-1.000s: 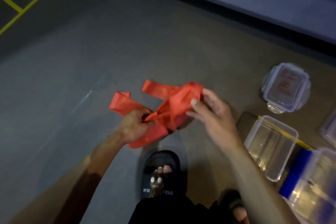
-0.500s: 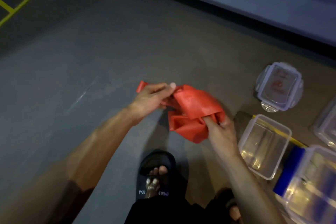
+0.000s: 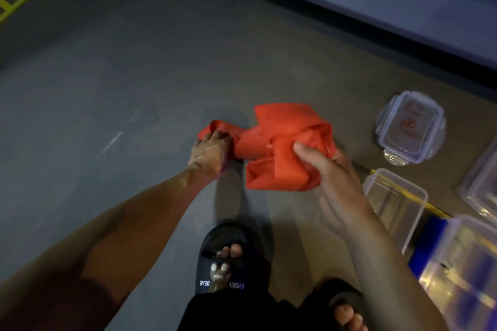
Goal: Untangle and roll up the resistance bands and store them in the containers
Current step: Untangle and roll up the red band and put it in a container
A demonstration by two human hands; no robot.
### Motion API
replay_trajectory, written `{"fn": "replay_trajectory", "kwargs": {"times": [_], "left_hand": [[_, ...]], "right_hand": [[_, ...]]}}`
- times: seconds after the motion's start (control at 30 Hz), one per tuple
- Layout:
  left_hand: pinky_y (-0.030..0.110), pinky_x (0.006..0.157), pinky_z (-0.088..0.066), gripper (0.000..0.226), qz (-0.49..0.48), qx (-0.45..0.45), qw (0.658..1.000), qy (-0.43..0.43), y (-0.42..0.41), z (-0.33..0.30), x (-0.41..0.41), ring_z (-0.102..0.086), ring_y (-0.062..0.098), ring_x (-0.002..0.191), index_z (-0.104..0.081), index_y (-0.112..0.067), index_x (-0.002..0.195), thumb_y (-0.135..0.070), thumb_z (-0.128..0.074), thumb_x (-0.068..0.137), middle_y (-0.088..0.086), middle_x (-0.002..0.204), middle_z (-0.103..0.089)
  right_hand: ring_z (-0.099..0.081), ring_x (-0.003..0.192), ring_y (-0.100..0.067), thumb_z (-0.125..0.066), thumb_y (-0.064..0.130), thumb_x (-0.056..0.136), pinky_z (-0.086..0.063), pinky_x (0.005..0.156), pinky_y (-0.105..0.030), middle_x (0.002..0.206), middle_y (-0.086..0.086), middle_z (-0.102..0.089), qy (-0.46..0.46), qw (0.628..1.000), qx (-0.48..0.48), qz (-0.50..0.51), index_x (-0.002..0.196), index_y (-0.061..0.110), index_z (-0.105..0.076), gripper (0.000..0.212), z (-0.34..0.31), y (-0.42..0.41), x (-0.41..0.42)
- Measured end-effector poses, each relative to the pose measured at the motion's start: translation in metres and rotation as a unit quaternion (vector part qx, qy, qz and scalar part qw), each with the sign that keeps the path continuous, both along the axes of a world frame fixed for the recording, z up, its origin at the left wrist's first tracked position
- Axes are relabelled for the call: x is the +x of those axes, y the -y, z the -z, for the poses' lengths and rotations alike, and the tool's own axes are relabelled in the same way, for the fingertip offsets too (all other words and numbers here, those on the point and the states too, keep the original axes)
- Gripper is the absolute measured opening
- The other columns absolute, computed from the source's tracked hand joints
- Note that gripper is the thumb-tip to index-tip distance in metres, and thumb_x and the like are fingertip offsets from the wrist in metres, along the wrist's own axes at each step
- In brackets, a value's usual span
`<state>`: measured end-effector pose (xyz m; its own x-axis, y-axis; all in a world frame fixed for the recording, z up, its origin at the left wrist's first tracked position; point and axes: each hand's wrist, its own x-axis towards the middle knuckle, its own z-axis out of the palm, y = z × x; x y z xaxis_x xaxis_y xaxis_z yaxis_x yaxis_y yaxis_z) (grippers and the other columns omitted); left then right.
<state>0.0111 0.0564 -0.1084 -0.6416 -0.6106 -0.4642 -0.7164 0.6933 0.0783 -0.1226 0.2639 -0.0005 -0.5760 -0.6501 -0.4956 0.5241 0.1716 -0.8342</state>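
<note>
A red resistance band hangs bunched and folded in the air above the floor, between my two hands. My left hand grips its loose left end, fingers curled round the strip. My right hand holds the thick bundled part from below and the right, thumb pressed on top of the folds. An open clear container stands on the floor just right of my right hand. A closed clear container with a clip lid stands further back on the right.
More clear containers stand at the lower right beside something blue; another is cut off at the right edge. A yellow strip crosses the open container. My sandalled feet are below. A raised ledge runs along the back.
The band has been gathered into a tighter bundle in my right hand, which has turned palm-up beneath it. My left hand has slid out to the band's left end.
</note>
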Motion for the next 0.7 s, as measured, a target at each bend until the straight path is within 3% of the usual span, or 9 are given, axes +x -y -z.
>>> {"fn": "replay_trajectory", "kwargs": {"times": [0.07, 0.13, 0.2, 0.3, 0.4, 0.47, 0.53, 0.6, 0.7], "left_hand": [[0.044, 0.091, -0.047, 0.051, -0.065, 0.014, 0.998, 0.0, 0.004, -0.001, 0.008, -0.059, 0.043, 0.116, -0.053, -0.019, 0.127, -0.041, -0.072, 0.085, 0.015, 0.125, -0.061], [0.046, 0.089, -0.049, 0.046, -0.138, 0.01, 0.99, -0.029, 0.011, -0.003, 0.02, -0.06, 0.045, 0.113, -0.05, -0.015, 0.126, -0.033, -0.067, 0.088, 0.02, 0.121, -0.064], [0.05, 0.087, -0.05, 0.039, -0.215, -0.002, 0.973, -0.089, 0.024, -0.005, 0.036, -0.061, 0.049, 0.11, -0.051, -0.01, 0.124, -0.028, -0.064, 0.091, 0.026, 0.118, -0.065], [0.051, 0.082, -0.047, 0.04, -0.289, -0.009, 0.948, -0.132, 0.045, -0.008, 0.06, -0.059, 0.052, 0.108, -0.05, -0.003, 0.111, -0.035, -0.066, 0.093, 0.032, 0.11, -0.063], [0.049, 0.087, -0.043, 0.053, -0.146, -0.013, 0.981, -0.13, 0.051, -0.013, 0.063, -0.055, 0.047, 0.109, -0.059, -0.007, 0.103, -0.055, -0.051, 0.082, 0.026, 0.107, -0.061], [0.048, 0.097, -0.044, 0.057, -0.049, -0.015, 0.992, -0.113, 0.05, -0.009, 0.055, -0.048, 0.043, 0.122, -0.065, -0.019, 0.101, -0.063, -0.045, 0.072, 0.018, 0.124, -0.058], [0.048, 0.105, -0.041, 0.051, -0.014, 0.033, 0.993, -0.113, 0.044, -0.008, 0.041, -0.042, 0.04, 0.132, -0.067, -0.025, 0.095, -0.063, -0.046, 0.069, 0.011, 0.139, -0.052], [0.043, 0.11, -0.037, 0.054, 0.022, 0.072, 0.99, -0.12, 0.037, -0.005, 0.031, -0.042, 0.033, 0.132, -0.071, -0.021, 0.103, -0.058, -0.05, 0.069, 0.008, 0.142, -0.053], [0.036, 0.087, -0.044, 0.025, -0.007, 0.08, 0.986, -0.144, 0.03, -0.004, 0.022, -0.061, 0.037, 0.101, -0.068, -0.012, 0.085, -0.031, -0.059, 0.072, 0.012, 0.102, -0.065]], "right_hand": [[-0.071, 0.099, -0.024, -0.082, 0.034, 0.075, -0.057, 0.093, -0.053, 0.104, -0.011, -0.076, -0.02, 0.998, -0.023, -0.047, 0.095, 0.023, -0.08, 0.023, -0.01, 0.002, -0.006], [-0.072, 0.093, -0.019, -0.083, 0.022, 0.077, -0.062, 0.077, -0.039, 0.102, -0.004, -0.077, -0.012, 0.994, -0.052, -0.099, 0.103, 0.018, -0.075, 0.027, -0.019, 0.004, -0.009], [-0.073, 0.094, -0.015, -0.082, 0.011, 0.081, -0.062, 0.073, -0.03, 0.107, 0.0, -0.077, 0.007, 0.992, -0.051, -0.113, 0.12, 0.019, -0.067, 0.043, -0.018, 0.006, -0.011], [-0.073, 0.095, -0.015, -0.071, 0.003, 0.091, -0.062, 0.073, -0.029, 0.108, 0.0, -0.078, 0.005, 0.994, 0.006, -0.109, 0.122, 0.018, -0.065, 0.035, -0.007, 0.008, -0.011], [-0.073, 0.084, -0.011, -0.068, 0.01, 0.094, -0.059, 0.072, -0.035, 0.098, 0.001, -0.078, -0.009, 0.99, 0.094, -0.107, 0.101, 0.021, -0.07, 0.013, 0.008, 0.008, -0.006], [-0.071, 0.079, -0.009, -0.07, 0.02, 0.094, -0.059, 0.07, -0.037, 0.094, -0.002, -0.077, -0.028, 0.983, 0.15, -0.101, 0.092, 0.022, -0.073, 0.004, 0.021, 0.007, -0.003], [-0.071, 0.078, -0.01, -0.073, 0.034, 0.089, -0.06, 0.075, -0.043, 0.088, 0.002, -0.077, -0.057, 0.976, 0.181, -0.103, 0.089, 0.027, -0.077, 0.008, 0.026, 0.005, -0.001], [-0.074, 0.086, -0.012, -0.071, 0.052, 0.076, -0.059, 0.087, -0.047, 0.09, 0.008, -0.079, -0.078, 0.974, 0.185, -0.105, 0.092, 0.04, -0.077, 0.021, 0.023, 0.003, 0.002], [-0.074, 0.096, -0.011, -0.074, 0.052, 0.075, -0.056, 0.099, -0.045, 0.096, 0.01, -0.079, -0.082, 0.978, 0.165, -0.093, 0.099, 0.039, -0.078, 0.027, 0.017, 0.004, 0.0]]}}
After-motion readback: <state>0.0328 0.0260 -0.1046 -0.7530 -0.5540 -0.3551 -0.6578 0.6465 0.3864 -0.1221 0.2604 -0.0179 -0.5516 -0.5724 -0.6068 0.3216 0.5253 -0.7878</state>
